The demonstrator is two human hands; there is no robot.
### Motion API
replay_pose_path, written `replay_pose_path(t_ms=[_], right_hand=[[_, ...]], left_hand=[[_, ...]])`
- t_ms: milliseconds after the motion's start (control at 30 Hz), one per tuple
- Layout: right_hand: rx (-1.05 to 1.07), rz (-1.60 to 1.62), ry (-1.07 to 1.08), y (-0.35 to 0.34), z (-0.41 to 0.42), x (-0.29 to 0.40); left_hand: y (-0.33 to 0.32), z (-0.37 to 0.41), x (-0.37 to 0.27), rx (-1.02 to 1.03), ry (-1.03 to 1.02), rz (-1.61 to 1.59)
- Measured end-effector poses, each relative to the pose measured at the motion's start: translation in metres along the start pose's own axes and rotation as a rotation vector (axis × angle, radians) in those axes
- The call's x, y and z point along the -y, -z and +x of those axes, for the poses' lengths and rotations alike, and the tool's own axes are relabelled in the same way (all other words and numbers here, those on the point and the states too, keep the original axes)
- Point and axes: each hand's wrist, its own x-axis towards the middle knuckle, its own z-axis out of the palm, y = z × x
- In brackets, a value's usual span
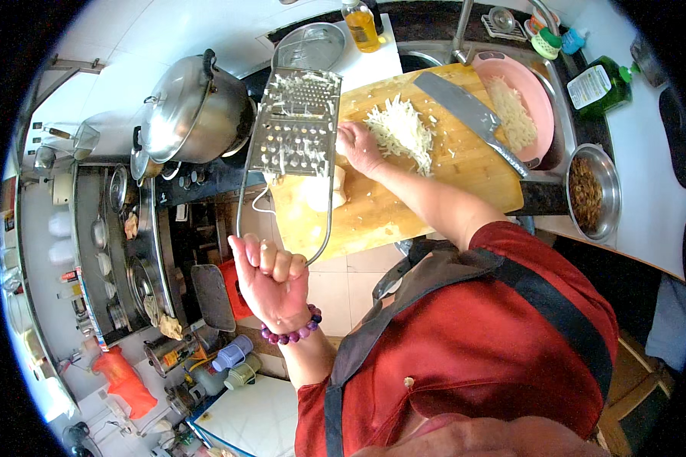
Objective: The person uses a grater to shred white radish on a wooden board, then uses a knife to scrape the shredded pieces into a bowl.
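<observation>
My left hand, with a purple bead bracelet at its wrist, is closed around the wire handle of a metal grater. Bits of white shreds cling to the grater, which is raised over the left edge of a wooden cutting board. My right hand is at the grater's right edge with curled fingers; its fingertips are partly hidden, and whether they grip anything is unclear. Beside it lies a pile of white vegetable shreds. Pale peeled vegetable pieces rest on the board, partly behind the grater. A cleaver lies across the board's right part.
A pink basin with pale shreds stands in the sink at the right, near a steel bowl of brown food. A large steel pot sits on the stove at the left. An oil bottle stands behind the board.
</observation>
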Motion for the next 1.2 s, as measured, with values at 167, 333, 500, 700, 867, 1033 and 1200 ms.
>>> replay_pose_path(t_ms=[167,333,500,700,867,1033,1200], right_hand=[[-0.138,-0.011,-0.033,0.024,0.021,-0.016],[-0.235,-0.113,-0.077,0.054,0.016,-0.011],[-0.276,0.12,-0.241,0.094,0.021,-0.032],[-0.268,0.33,-0.367,0.136,0.018,-0.002],[0.122,-0.039,-0.312,0.152,0.014,0.03],[0.498,-0.561,0.031,0.137,-0.008,0.045],[0.342,-0.409,-0.018,0.133,-0.011,0.035]], left_hand=[[0.014,0.007,0.025,-0.141,0.055,-0.094],[0.05,0.015,0.051,-0.14,0.069,-0.213],[0.079,0.023,0.085,-0.171,0.096,-0.351],[0.105,0.023,0.121,-0.227,0.173,-0.377],[0.114,0.014,0.139,-0.311,0.201,-0.289],[0.112,0.01,0.149,-0.454,0.226,-0.226],[0.111,0.007,0.153,-0.462,0.22,-0.223]])
